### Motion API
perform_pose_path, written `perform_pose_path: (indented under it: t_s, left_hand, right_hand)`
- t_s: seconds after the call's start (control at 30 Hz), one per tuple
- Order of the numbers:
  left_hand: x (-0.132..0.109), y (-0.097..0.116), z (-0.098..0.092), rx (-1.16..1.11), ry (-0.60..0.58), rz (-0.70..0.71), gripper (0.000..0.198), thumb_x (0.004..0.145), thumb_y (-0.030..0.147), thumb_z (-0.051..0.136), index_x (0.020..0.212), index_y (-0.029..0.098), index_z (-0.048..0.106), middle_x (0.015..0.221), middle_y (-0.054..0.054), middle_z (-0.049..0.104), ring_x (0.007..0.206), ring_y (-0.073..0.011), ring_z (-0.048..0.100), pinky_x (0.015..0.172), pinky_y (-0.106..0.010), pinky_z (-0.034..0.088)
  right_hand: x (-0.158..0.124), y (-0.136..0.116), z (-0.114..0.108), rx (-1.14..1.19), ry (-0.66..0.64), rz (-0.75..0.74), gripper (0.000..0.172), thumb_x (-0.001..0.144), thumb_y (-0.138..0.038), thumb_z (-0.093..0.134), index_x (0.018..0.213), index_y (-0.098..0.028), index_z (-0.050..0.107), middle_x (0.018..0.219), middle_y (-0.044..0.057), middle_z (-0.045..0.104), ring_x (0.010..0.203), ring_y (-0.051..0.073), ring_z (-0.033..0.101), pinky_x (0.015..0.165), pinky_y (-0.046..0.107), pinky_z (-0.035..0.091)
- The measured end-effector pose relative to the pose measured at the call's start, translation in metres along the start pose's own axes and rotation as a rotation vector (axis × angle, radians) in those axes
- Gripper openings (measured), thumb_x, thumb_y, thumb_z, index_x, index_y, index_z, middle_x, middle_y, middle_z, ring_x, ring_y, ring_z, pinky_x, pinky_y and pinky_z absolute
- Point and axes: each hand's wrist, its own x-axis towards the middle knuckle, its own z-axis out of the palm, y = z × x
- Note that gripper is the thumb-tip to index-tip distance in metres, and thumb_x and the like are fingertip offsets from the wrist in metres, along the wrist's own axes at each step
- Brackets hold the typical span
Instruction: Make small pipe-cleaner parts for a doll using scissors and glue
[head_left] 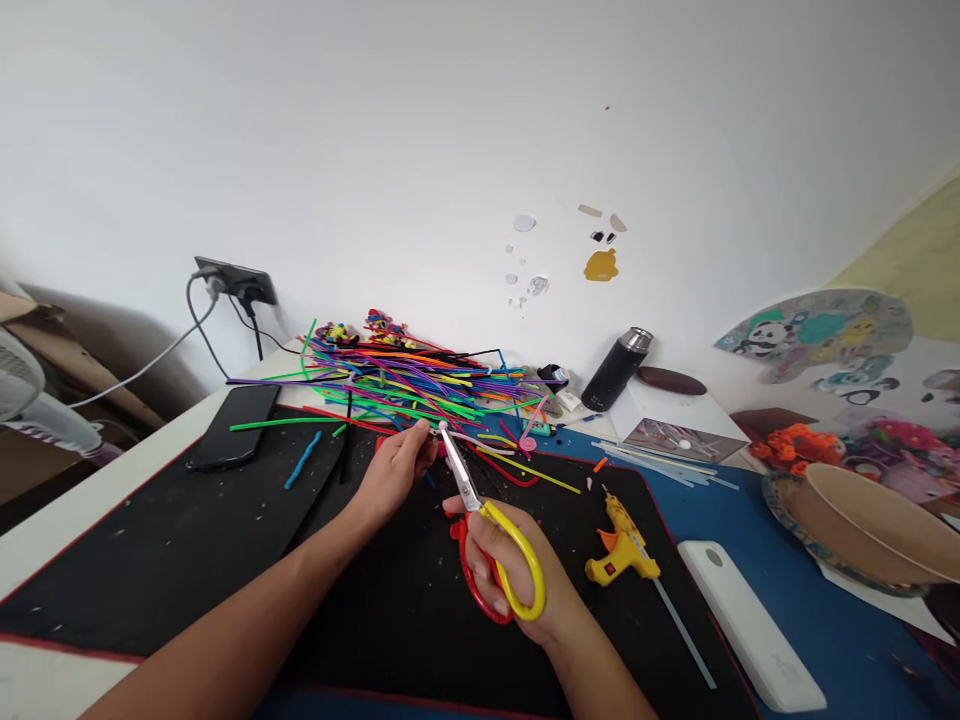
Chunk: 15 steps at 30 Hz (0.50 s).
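Note:
My right hand grips scissors with one yellow and one red handle. Their blades point away from me, toward the fingertips of my left hand. That hand is closed in a pinch. A small pale pink piece shows between its fingertips and the blade tips; it is too small to make out fully. Just beyond both hands lies a heap of colourful pipe cleaners. Some red item is partly hidden behind my right hand.
A yellow glue gun lies on the black mat, right of my hands. Farther right are a white power bank and a bowl. A phone lies left; a black flask leans at the back.

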Motion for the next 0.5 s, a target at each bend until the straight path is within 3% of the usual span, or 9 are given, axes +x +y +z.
perform_pose_path:
  t_s: [0.13,0.27,0.4,0.5]
  left_hand:
    - [0.006,0.0,-0.009,0.099,0.064,0.063,0.063,0.096,0.074,0.04,0.067,0.021,0.057,0.058,0.002,0.046,0.054,-0.0158,0.042,0.054,-0.029,0.034]
    - [0.016,0.005,-0.032,0.415,0.124,0.183,0.058,0.099,0.069,0.037,0.091,0.02,0.069,0.078,-0.003,0.066,0.074,-0.0223,0.06,0.071,-0.032,0.046]
    - [0.024,0.009,-0.058,0.76,-0.031,0.183,0.043,0.099,0.057,0.046,0.095,0.023,0.073,0.088,-0.006,0.074,0.082,-0.026,0.065,0.076,-0.035,0.047]
    - [0.026,0.012,-0.069,0.875,-0.198,0.284,0.032,0.096,0.048,0.056,0.097,0.024,0.077,0.094,-0.008,0.076,0.089,-0.0269,0.065,0.08,-0.036,0.047]
  right_hand:
    - [-0.002,0.002,-0.004,0.064,-0.02,-0.029,0.061,0.091,-0.061,0.073,0.124,-0.01,0.069,0.057,-0.008,0.053,0.03,0.001,0.031,0.033,0.017,0.022]
    - [-0.001,0.005,-0.008,0.068,0.022,-0.068,0.059,0.094,-0.061,0.07,0.123,-0.011,0.071,0.058,-0.007,0.054,0.031,0.002,0.032,0.034,0.017,0.023]
    - [0.0,0.004,-0.007,0.08,0.015,-0.074,0.06,0.093,-0.062,0.071,0.122,-0.01,0.071,0.058,-0.006,0.055,0.031,0.002,0.032,0.034,0.017,0.021]
    - [0.002,0.003,-0.005,0.081,0.014,-0.062,0.062,0.091,-0.063,0.071,0.122,-0.01,0.07,0.058,-0.006,0.055,0.031,0.002,0.032,0.033,0.017,0.019]
